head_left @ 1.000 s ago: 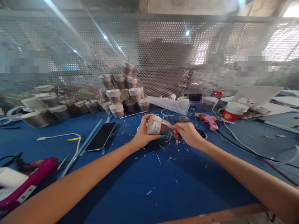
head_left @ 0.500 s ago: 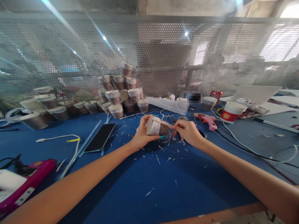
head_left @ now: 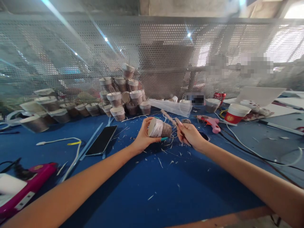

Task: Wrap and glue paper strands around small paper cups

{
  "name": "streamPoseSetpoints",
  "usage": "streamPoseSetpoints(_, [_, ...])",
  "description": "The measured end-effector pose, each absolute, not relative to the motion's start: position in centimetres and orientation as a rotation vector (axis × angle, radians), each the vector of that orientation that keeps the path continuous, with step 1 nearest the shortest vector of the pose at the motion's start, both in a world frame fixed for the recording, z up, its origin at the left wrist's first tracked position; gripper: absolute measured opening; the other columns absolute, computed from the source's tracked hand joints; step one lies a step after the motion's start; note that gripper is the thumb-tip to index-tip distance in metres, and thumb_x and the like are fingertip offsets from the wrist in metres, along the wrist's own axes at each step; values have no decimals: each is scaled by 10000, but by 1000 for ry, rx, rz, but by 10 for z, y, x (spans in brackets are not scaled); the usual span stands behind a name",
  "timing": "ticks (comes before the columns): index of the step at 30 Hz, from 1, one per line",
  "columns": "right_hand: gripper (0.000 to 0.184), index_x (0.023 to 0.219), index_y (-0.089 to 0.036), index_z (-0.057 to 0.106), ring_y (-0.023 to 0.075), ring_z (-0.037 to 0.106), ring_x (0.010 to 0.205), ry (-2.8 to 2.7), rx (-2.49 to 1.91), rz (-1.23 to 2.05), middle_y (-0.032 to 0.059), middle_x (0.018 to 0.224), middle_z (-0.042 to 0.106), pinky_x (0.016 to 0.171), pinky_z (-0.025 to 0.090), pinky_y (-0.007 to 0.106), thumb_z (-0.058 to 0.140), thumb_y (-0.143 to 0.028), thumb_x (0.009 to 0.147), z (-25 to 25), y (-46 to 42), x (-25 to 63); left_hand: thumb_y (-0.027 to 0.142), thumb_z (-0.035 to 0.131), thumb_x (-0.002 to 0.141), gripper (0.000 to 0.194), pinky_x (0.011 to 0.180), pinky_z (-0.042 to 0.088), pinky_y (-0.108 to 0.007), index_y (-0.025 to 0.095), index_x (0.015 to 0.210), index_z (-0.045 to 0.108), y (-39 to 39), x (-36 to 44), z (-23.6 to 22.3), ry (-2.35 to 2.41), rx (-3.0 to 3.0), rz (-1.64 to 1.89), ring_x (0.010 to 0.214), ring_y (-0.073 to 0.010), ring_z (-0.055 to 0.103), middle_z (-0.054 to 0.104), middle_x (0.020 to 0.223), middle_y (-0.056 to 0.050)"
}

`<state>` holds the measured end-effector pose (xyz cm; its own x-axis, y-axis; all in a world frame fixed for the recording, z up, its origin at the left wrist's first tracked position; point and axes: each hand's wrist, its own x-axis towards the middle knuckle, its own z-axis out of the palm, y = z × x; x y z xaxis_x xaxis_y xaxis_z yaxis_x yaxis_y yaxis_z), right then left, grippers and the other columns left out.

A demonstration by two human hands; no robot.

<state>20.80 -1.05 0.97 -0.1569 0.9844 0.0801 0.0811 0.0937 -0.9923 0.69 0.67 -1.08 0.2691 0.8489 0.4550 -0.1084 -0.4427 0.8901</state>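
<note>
While left hand (head_left: 142, 138) gripped the tilted cup (head_left: 163, 129) and right hand (head_left: 190, 135) clutched a stick (head_left: 169, 117) just beside it, too hard a squeeze could've dented the cup.

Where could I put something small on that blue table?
Best: the blue tabletop, between the forearms and the brown edge, though scraps dot it. A smaller patch lies between the white cable and magenta device. Crowded: the back, with stacked cups; the right, with glue gun and red cup.

The head camera is looking forward and down, close over a blue table (head_left: 133, 193), perforated screen (head_left: 166, 60) at twelve o'clock.
</note>
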Motion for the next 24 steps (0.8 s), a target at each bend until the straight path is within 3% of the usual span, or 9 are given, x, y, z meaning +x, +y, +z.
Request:
streamPoseSetpoints(4, [477, 525, -198, 347, 30, 281, 252, -1272, -1064, 1192, -59, 352, 412, 256, 152, 163, 456, -591, 772, 12, -7, 213, 140, 802, 481, 771, 835, 443, -343, 290, 1112, 384, 8, 6, -12, 699, 1583, 1316, 1008, -199, 493, 468, 1106, -19])
streamPoseSetpoints(7, [469, 543, -193, 379, 37, 326, 273, -1206, -1081, 1193, -45, 379, 440, 274, 202, 167, 468, -596, 766, 9, -3, 215, 157, 795, 496, 792, 850, 443, -375, 301, 1157, 383, 6, 6, -10, 716, 1563, 1303, 998, -209, 512, 499, 1082, -19])
streamPoseSetpoints(13, [458, 600, -190, 419, 41, 344, 291, -1168, -1128, 1282, -46, 439, 467, 292, 235, 180, 490, -625, 726, -1, 1, 214, 185, 794, 486, 760, 966, 364, -451, 250, 1171, 471, 8, 1, 0, 791, 1633, 1319, 1105, -267, 475, 527, 1173, -53])
streamPoseSetpoints(18, [394, 626, -195, 413, 34, 320, 282, -1319, -1162, 1164, -65, 439, 445, 275, 226, 174, 477, -558, 765, -2, -1, 213, 169, 786, 506, 838, 942, 389, -443, 288, 1247, 413, 15, -6, 1, 740, 1423, 1335, 1056, -242, 526, 571, 1139, -41])
streamPoseSetpoints(21, [347, 672, -197, 428, 39, 345, 291, -1418, -1125, 1019, -71, 469, 456, 267, 249, 173, 462, -524, 783, 1, -7, 212, 245, 780, 535, 708, 905, 422, -433, 264, 1181, 489, 18, -10, -3, 673, 1198, 1212, 1009, -241, 561, 600, 1107, -48])
streamPoseSetpoints(24, [321, 706, -196, 441, 48, 388, 308, -1486, -1090, 944, -59, 483, 493, 285, 290, 174, 439, -502, 800, 4, -13, 210, 437, 715, 604, 528, 866, 450, -449, 225, 1068, 577, 18, -13, -5, 581, 1039, 1045, 999, -266, 574, 617, 1088, -72])
